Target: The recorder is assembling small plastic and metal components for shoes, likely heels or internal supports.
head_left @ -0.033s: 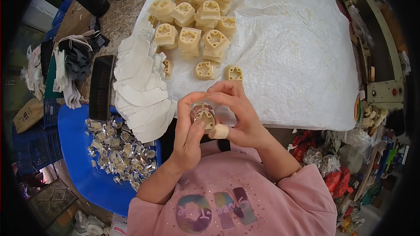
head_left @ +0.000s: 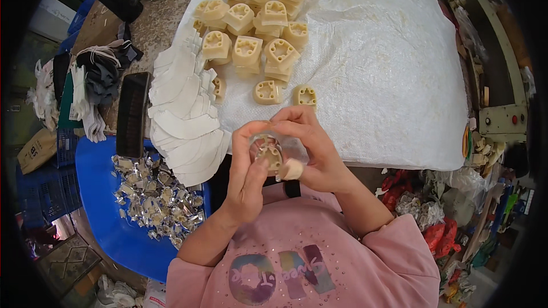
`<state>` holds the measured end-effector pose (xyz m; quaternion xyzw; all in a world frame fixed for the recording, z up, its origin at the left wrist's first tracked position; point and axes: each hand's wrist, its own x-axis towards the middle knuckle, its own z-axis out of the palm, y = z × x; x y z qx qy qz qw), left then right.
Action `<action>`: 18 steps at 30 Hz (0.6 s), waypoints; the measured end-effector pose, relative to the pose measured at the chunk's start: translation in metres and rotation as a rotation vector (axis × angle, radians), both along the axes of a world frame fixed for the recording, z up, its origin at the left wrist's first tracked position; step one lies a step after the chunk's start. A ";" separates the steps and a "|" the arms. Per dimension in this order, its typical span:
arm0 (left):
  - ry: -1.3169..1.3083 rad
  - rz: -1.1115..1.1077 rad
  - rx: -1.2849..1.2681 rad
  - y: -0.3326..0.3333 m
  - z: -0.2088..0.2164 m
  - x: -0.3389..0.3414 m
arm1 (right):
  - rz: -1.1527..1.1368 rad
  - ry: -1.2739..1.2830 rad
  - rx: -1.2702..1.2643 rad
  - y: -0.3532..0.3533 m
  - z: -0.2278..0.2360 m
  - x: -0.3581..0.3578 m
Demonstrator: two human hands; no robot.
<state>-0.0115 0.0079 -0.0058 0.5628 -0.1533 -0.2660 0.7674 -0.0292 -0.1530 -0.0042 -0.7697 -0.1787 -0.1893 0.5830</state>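
My left hand (head_left: 248,179) and my right hand (head_left: 311,151) meet in front of my chest, both closed around one cream shoe heel (head_left: 273,161). Its hollow, holed face points up toward me. A thin, shiny, see-through-looking sheet (head_left: 292,147) stands around the heel's side, partly hidden by my fingers. My right thumb, wearing a pale finger cover (head_left: 293,169), is beside the heel, and my left thumb presses its near edge. Just beyond my hands, a loose cream heel (head_left: 305,95) and another heel (head_left: 268,92) lie on the white woven sheet (head_left: 382,80).
Several cream heels (head_left: 247,51) are stacked at the far side. Overlapping white cut pieces (head_left: 184,114) fan along the left. A blue basin (head_left: 100,194) holds many silvery covered heels (head_left: 157,197); a dark oblong tray (head_left: 133,115) stands at its rim. Red bags (head_left: 442,239) lie low right.
The held heel has turned slightly between my hands. My right thumb has shifted a little to the right and up, while both forearms stay in place.
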 end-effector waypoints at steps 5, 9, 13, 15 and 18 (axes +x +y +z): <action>-0.078 0.060 -0.129 -0.014 0.010 -0.008 | 0.306 0.627 0.540 -0.004 0.018 0.003; -0.357 0.155 0.136 -0.020 0.016 -0.010 | 0.413 0.562 0.592 0.005 0.005 0.008; -0.387 0.201 0.050 -0.019 0.006 -0.013 | 0.324 0.437 0.507 0.016 0.000 0.000; -0.373 0.296 0.090 -0.018 -0.001 -0.013 | 0.251 0.279 0.396 0.021 -0.006 -0.001; -0.310 0.385 0.121 -0.019 -0.002 -0.010 | 0.209 0.217 0.305 0.028 -0.010 -0.006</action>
